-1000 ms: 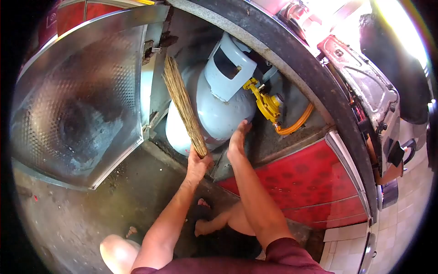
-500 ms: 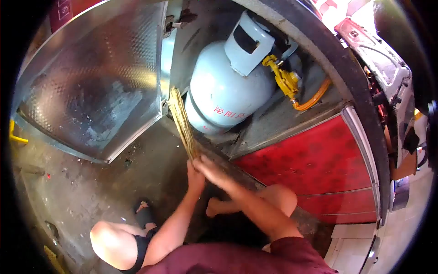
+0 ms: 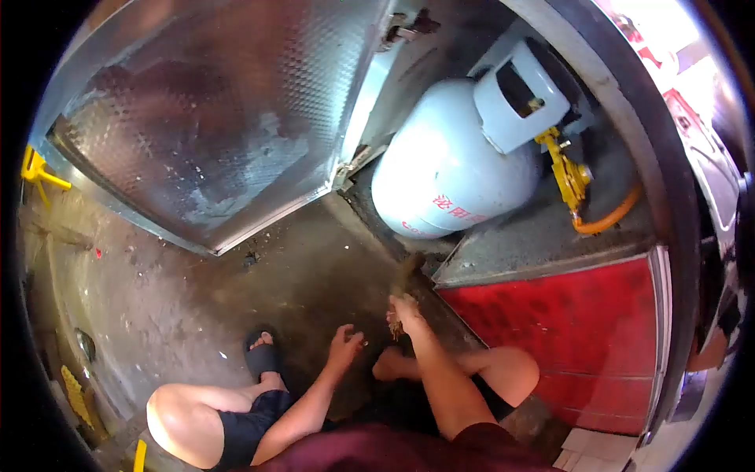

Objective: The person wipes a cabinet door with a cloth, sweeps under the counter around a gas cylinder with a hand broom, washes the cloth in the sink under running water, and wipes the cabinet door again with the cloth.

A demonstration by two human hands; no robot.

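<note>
My right hand [image 3: 404, 312] is closed around a straw bundle [image 3: 408, 275], whose far end is blurred near the cabinet's lower edge; a few strands stick out below the fist. To its left my left hand [image 3: 346, 346] is held over the floor, fingers curled but apart, with nothing visible in it. A pale blue gas cylinder [image 3: 440, 165] with red lettering stands inside the open cabinet, beyond both hands. On its valve sits a yellow regulator [image 3: 570, 177], joined to an orange hose [image 3: 612, 219].
An open metal door [image 3: 212, 134] fills the upper left. The red panel [image 3: 566, 330] lies at the right under the counter edge [image 3: 668, 118]. Dark floor [image 3: 181, 307] runs below, with a yellow object [image 3: 43, 175] at far left. My knees and sandal [image 3: 262, 354] are low in view.
The straw bundle moved from the cylinder's side down towards me and is now in my right hand only. My left hand has let go of it. The view has shifted left.
</note>
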